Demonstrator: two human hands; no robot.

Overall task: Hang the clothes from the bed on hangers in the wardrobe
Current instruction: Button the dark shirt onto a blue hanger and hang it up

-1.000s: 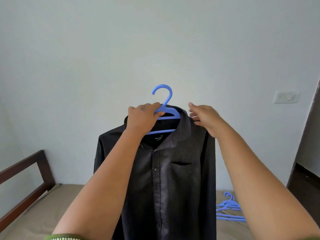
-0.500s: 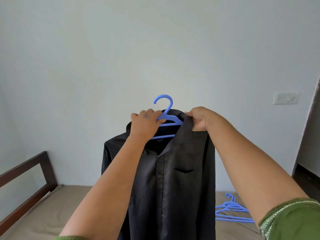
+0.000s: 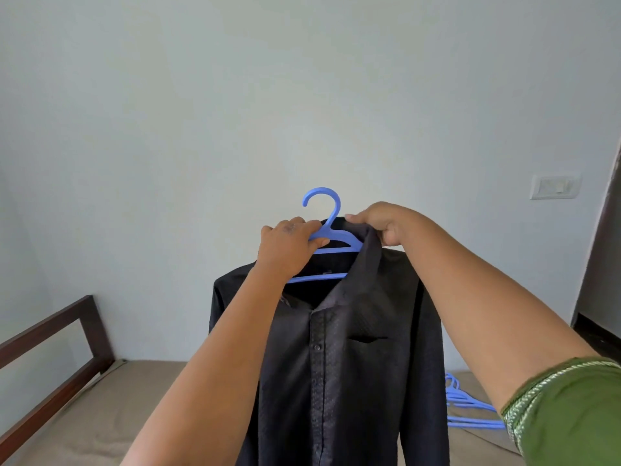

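Note:
A black button-up shirt (image 3: 356, 364) hangs on a blue plastic hanger (image 3: 331, 227), held up in the air in front of the pale wall. My left hand (image 3: 285, 247) grips the hanger's left arm just below the hook. My right hand (image 3: 383, 225) pinches the shirt's collar at the right shoulder, over the hanger's right arm. The shirt's lower part runs out of the frame at the bottom. The wardrobe is not in view.
The bed's beige mattress (image 3: 100, 415) lies below, with a dark wooden bed frame (image 3: 64, 351) on the left. Several spare blue hangers (image 3: 467, 405) lie on the mattress at the right. A wall switch (image 3: 554, 186) and a dark doorway edge (image 3: 601, 264) are at the right.
My right hand went from open beside the collar to pinching it. The shirt and hanger sank lower in view and shifted slightly right.

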